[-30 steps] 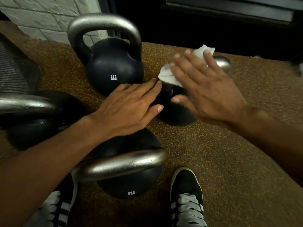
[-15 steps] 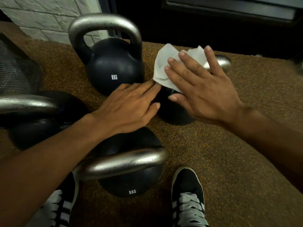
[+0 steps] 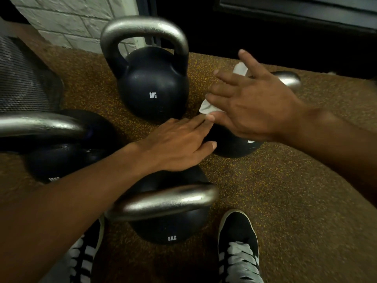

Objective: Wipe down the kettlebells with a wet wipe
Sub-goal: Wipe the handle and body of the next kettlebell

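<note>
Several black kettlebells with silver handles stand on the brown speckled floor. The smallest kettlebell (image 3: pixel 236 147) lies under both hands, its handle end (image 3: pixel 288 78) poking out at the right. My right hand (image 3: pixel 251 103) lies flat on it with straight fingers and presses a white wet wipe (image 3: pixel 208 108) onto it. The wipe shows only at the hand's edges. My left hand (image 3: pixel 179 144) rests flat on the same kettlebell's left side. An upright 8KG kettlebell (image 3: pixel 153 84) stands behind them.
A near 8KG kettlebell (image 3: pixel 169 217) sits between my two black shoes (image 3: pixel 238 246). A larger kettlebell (image 3: pixel 61 148) is at the left. A grey mesh object (image 3: pixel 22 82) fills the far left, with a white brick wall (image 3: pixel 71 23) behind.
My right hand has slid to the right and a little down over the small kettlebell, covering most of the wipe. My left hand has stayed in place.
</note>
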Available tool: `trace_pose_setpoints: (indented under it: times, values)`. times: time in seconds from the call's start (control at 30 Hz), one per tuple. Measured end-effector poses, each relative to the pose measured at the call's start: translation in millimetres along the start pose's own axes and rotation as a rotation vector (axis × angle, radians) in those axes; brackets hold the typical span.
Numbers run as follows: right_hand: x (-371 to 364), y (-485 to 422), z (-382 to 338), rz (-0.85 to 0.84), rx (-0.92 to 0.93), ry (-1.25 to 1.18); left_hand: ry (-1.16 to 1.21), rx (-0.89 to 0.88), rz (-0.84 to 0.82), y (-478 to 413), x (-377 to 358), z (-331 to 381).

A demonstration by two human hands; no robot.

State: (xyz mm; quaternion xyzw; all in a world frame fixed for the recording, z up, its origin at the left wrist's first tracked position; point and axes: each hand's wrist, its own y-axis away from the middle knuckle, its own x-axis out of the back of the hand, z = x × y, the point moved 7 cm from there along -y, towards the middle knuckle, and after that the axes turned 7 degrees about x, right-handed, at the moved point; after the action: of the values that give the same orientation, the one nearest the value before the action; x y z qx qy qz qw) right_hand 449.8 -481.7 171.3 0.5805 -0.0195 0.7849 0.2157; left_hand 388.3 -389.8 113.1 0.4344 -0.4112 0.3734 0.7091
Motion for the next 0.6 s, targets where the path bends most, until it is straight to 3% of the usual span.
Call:
trace_pose_setpoints:
  times: [0.23,0.37,0.6]
  values:
    - [2,29,-13,0.019,0.134,0.094,0.041,0.007,0.008,-2,-2,1]
    - [0,-7,-10,-0.189,0.159,0.166,0.034,0.024,-0.002,1,-1,1]
    - [21,-3,15,-0.199,0.118,-0.103,0.103,0.038,-0.105,4,-9,-5]
